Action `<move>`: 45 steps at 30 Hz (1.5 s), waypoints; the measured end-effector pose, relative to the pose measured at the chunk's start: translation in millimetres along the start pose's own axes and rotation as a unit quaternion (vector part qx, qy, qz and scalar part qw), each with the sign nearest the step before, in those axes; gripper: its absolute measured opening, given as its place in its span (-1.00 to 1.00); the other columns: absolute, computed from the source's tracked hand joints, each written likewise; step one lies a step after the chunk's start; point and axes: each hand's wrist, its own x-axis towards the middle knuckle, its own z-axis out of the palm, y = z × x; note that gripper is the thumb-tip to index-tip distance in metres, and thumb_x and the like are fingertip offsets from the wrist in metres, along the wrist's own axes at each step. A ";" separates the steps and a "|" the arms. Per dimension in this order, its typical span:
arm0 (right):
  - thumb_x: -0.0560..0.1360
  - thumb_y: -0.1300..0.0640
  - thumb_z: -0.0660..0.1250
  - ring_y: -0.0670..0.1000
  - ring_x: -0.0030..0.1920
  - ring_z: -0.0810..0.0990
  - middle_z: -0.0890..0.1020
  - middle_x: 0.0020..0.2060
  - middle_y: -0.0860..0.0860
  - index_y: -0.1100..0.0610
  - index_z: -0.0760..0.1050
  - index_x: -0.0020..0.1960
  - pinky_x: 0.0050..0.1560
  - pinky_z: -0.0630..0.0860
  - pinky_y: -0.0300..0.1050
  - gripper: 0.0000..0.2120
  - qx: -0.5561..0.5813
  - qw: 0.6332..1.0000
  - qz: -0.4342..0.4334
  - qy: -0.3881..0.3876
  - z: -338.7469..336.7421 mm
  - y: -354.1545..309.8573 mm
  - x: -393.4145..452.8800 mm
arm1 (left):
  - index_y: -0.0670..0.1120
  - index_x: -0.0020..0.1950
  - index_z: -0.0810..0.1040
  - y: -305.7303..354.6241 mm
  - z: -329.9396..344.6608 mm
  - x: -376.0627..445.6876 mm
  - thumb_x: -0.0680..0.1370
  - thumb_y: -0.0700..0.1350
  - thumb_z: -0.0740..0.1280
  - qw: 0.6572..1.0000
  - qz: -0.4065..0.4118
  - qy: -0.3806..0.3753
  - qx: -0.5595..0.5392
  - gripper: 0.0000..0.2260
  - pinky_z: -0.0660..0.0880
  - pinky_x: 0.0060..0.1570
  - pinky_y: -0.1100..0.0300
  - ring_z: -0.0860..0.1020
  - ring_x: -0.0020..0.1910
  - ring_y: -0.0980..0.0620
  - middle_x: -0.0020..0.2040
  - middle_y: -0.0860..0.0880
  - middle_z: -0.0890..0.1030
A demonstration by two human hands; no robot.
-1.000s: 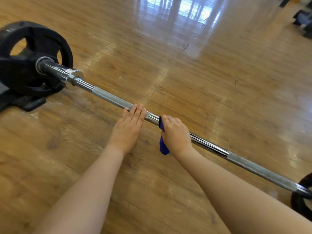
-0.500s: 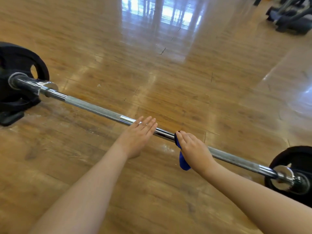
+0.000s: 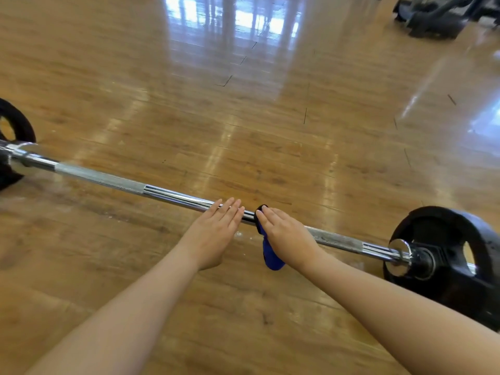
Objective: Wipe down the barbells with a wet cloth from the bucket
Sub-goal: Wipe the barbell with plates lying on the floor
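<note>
Barbell (image 3: 173, 195) lying on a glossy wooden floor (image 3: 270, 131), slanting from the left edge down toward the lower right. Black plate (image 3: 19, 125) at the left end, cut off by the frame edge; larger black plate (image 3: 446, 266) at the right end, with the chrome collar facing the camera. Left hand (image 3: 213, 234) flat, fingers straight and together, fingertips resting on the smooth chrome middle of the shaft, nothing held. Just beside it, right hand (image 3: 286, 236) laid over a blue cloth (image 3: 270, 253) wrapped round the shaft, fingers extended along the top and pressing the cloth down; loose tail of cloth hanging toward the floor under the wrist. Only a narrow gap between the two hands. To the left, a long bare run of shaft: smooth chrome, then a knurled band reaching nearly to the left collar. To the right, a shorter knurled stretch between the right hand and the collar. Wide stretch of floor beyond the bar, marked by bright window reflections. Dark gym machine (image 3: 438, 17) far off at the top right corner.
</note>
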 end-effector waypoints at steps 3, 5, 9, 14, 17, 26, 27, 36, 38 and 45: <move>0.03 0.33 0.61 0.14 -0.05 0.66 0.65 -0.01 0.22 0.33 0.59 0.11 -0.09 0.62 -0.03 -0.36 0.015 0.999 0.025 0.015 0.1 -6.4 2.3 | -0.23 0.52 -0.26 -3.3 2.9 -1.1 0.62 -0.13 0.04 1.000 0.010 0.005 0.012 -0.39 -0.38 0.35 0.03 -0.20 0.53 -0.12 0.55 -0.19 -0.19; 0.06 0.34 0.59 0.17 -0.08 0.66 0.65 -0.05 0.23 0.36 0.58 0.09 -0.12 0.62 -0.02 -0.40 0.019 0.999 0.045 0.013 1.9 -14.1 7.4 | -0.23 0.52 -0.26 -6.9 7.4 -3.0 0.62 -0.15 0.03 1.000 0.018 0.015 0.020 -0.41 -0.37 0.36 0.02 -0.19 0.53 -0.12 0.55 -0.19 -0.18; 0.09 0.34 0.58 0.19 -0.17 0.65 0.65 -0.15 0.23 0.38 0.58 0.06 -0.21 0.61 -0.01 -0.46 0.004 0.998 0.060 0.027 1.5 -23.1 17.8 | -0.27 0.51 -0.10 -25.8 19.9 -18.0 0.55 -0.15 0.15 0.998 0.005 0.052 0.027 -0.37 -0.20 0.41 0.00 0.02 0.53 -0.14 0.54 -0.22 0.03; 0.50 0.31 0.24 0.21 0.17 0.50 0.51 0.18 0.24 0.38 0.28 0.39 0.19 0.45 0.03 -0.53 -0.020 1.000 0.009 -0.013 -6.7 -46.0 47.0 | -0.32 0.32 0.44 -63.1 44.1 -43.2 0.17 -0.25 0.45 0.996 -0.037 0.080 0.009 -0.29 0.00 0.42 0.01 0.47 0.29 -0.22 0.30 -0.27 0.48; 0.46 0.29 0.28 0.18 0.07 0.55 0.56 0.09 0.22 0.38 0.37 0.32 0.10 0.50 -0.01 -0.56 -0.028 0.999 0.009 0.028 -8.3 -69.0 75.1 | -0.31 0.38 0.30 -78.6 53.3 -55.6 0.19 -0.28 0.43 0.993 -0.094 0.069 -0.009 -0.24 -0.10 0.39 0.03 0.43 0.33 -0.21 0.34 -0.27 0.44; 0.24 0.28 0.33 0.14 -0.22 0.60 0.62 -0.20 0.16 0.33 0.59 0.05 -0.24 0.55 -0.10 -0.61 -0.020 0.996 0.007 0.087 0.1 -120.5 138.8 | -0.22 0.46 0.11 -107.1 87.9 -73.4 0.43 -0.19 0.06 0.965 -0.252 0.067 0.028 -0.43 -0.28 0.41 -0.01 0.27 0.45 -0.17 0.47 -0.22 0.27; 0.24 0.28 0.33 0.14 -0.21 0.60 0.62 -0.19 0.16 0.33 0.59 0.06 -0.22 0.55 -0.10 -0.61 -0.018 0.996 0.004 0.090 0.7 -124.5 144.4 | -0.24 0.45 0.18 -108.4 93.3 -73.5 0.43 -0.20 0.08 0.965 -0.255 0.062 0.021 -0.44 -0.22 0.41 -0.02 0.30 0.43 -0.17 0.44 -0.23 0.32; 0.51 0.30 0.17 0.11 0.09 0.52 0.54 0.10 0.11 0.25 0.37 0.28 0.11 0.41 -0.11 -0.67 0.032 0.998 0.009 0.058 -8.3 -149.3 173.9 | -0.25 0.49 0.01 -106.1 104.1 -76.4 0.51 -0.16 0.02 0.968 -0.241 0.066 0.024 -0.45 -0.30 0.37 -0.04 0.14 0.50 -0.18 0.51 -0.24 0.11; 0.41 0.33 0.33 0.09 -0.03 0.57 0.58 -0.01 0.10 0.25 0.45 0.19 -0.01 0.47 -0.13 -0.65 0.045 0.995 0.011 0.083 -10.5 -142.6 165.7 | -0.25 0.45 -0.20 -105.6 100.2 -76.9 0.54 -0.16 0.04 0.966 -0.249 0.064 0.017 -0.42 -0.42 0.32 -0.04 -0.03 0.52 -0.17 0.51 -0.23 -0.13; 0.06 0.37 0.58 0.15 -0.20 0.64 0.66 -0.12 0.15 0.33 0.60 0.03 -0.18 0.59 -0.10 -0.47 0.089 0.984 0.047 0.145 7.9 -95.1 108.8 | -0.26 0.44 0.15 -112.2 97.8 -74.3 0.26 -0.24 0.43 0.973 -0.219 0.073 -0.021 -0.20 -0.07 0.43 -0.03 0.33 0.41 -0.20 0.42 -0.26 0.34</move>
